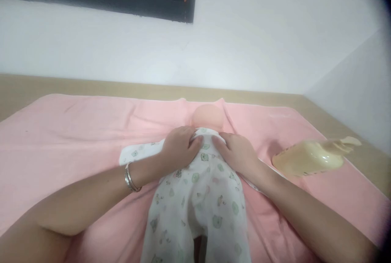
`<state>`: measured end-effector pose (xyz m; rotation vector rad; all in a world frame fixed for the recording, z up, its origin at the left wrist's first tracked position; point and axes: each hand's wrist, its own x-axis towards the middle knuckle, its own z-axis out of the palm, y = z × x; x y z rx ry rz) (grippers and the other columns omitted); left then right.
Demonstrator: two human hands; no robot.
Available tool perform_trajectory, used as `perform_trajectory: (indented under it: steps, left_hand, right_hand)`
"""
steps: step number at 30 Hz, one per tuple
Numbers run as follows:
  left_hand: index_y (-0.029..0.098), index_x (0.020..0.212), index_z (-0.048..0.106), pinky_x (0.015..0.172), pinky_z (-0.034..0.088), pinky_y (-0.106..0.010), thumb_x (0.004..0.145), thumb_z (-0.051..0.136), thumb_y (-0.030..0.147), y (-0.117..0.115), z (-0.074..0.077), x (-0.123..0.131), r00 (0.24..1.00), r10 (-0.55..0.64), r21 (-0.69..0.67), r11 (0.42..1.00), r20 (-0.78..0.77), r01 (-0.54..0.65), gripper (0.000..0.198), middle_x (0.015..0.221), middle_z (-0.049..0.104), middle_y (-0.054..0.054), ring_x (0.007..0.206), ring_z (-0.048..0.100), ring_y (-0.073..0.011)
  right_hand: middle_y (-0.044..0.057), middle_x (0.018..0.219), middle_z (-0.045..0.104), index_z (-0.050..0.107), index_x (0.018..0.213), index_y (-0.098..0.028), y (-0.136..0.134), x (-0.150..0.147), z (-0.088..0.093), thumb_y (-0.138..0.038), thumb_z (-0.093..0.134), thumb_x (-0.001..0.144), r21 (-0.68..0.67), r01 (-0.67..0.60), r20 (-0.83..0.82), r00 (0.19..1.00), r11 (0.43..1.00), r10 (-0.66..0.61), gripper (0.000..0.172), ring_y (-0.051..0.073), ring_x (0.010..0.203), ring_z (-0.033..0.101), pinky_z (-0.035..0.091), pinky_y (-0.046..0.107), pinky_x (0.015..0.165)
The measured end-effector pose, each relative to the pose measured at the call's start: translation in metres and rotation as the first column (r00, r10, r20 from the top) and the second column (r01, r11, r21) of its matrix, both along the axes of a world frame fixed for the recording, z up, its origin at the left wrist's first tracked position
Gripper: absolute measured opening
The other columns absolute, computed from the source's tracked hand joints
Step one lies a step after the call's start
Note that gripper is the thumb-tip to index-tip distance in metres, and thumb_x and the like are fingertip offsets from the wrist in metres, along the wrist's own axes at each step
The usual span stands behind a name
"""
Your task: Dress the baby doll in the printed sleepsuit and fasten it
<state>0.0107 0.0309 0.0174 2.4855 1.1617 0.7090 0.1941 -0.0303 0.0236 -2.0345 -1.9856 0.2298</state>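
A baby doll [203,173] in a white one-piece with green and grey animal prints lies along the middle of a pink blanket [76,132]. Its smooth, round, skin-toned head [207,116] points away from me; no face shows. My left hand [181,149] grips the doll's upper body on the left, thumb on its chest and fingers around the shoulder. On the right, my right hand [238,149] holds it the same way, fingertips partly hidden. One white sleeve [137,153] sticks out past my left wrist, which wears silver bangles [130,178].
A yellowish pump bottle [311,158] stands on the blanket at the right, looking tilted in this view. Beyond the blanket runs the tan surface edge [152,88], then a white wall [244,43]. A dark window frame [177,6] is at the top left.
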Motion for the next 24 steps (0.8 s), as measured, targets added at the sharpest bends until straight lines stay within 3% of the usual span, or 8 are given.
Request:
perform_trajectory:
  steps: [17,24]
  left_hand:
    - [0.019,0.077,0.055,0.065,0.04,-0.032,0.09,0.035,0.035,0.0003,0.0013,-0.0005,1.0,-0.019,-0.017,1.0,-0.005,0.018,0.029,0.077,0.059,-0.002,0.072,0.052,-0.017]
    - [0.019,0.068,0.047,0.061,0.037,-0.03,0.089,0.035,0.036,-0.0006,0.0027,0.0004,1.0,-0.004,-0.016,1.0,-0.004,0.004,0.03,0.07,0.056,-0.001,0.066,0.049,-0.0155]
  right_hand:
    - [0.002,0.064,0.058,0.047,0.067,-0.019,0.0034,0.0017,-0.0015,-0.055,0.021,0.092,-0.003,0.003,0.027,1.0,1.0,-0.003,0.051,0.015,0.058,0.05,0.024,0.026,0.054]
    - [0.002,0.066,0.059,0.049,0.068,-0.02,0.0031,0.0022,-0.0038,-0.054,0.021,0.093,0.007,-0.005,0.017,1.0,1.0,0.005,0.051,0.015,0.06,0.052,0.025,0.026,0.054]
